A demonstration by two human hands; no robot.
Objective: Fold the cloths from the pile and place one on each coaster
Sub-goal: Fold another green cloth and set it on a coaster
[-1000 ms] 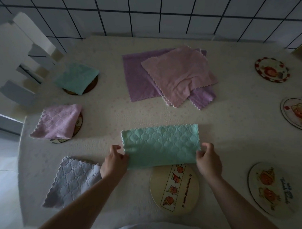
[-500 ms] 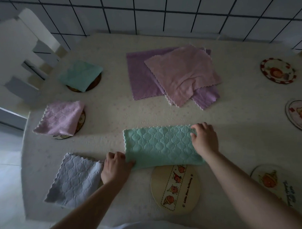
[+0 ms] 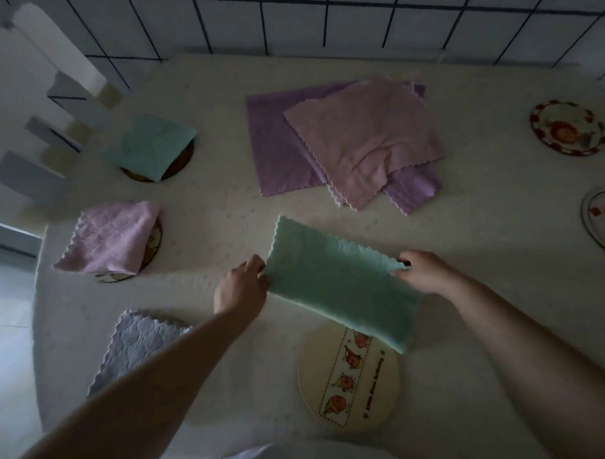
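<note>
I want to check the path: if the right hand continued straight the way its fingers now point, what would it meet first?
Probably the green cloth it already pinches; the right hand points left toward the left hand.

Single head view: high, close, angled forward-down over table [image 3: 466,244]; tiled wall [image 3: 321,19] along top.

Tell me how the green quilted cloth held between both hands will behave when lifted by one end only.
The green quilted cloth probably flops: its low corner already sags toward the round cream coaster. It seems light, since the left hand and right hand hold it by fingertip pinches. Its half fold would likely fall open.
</note>
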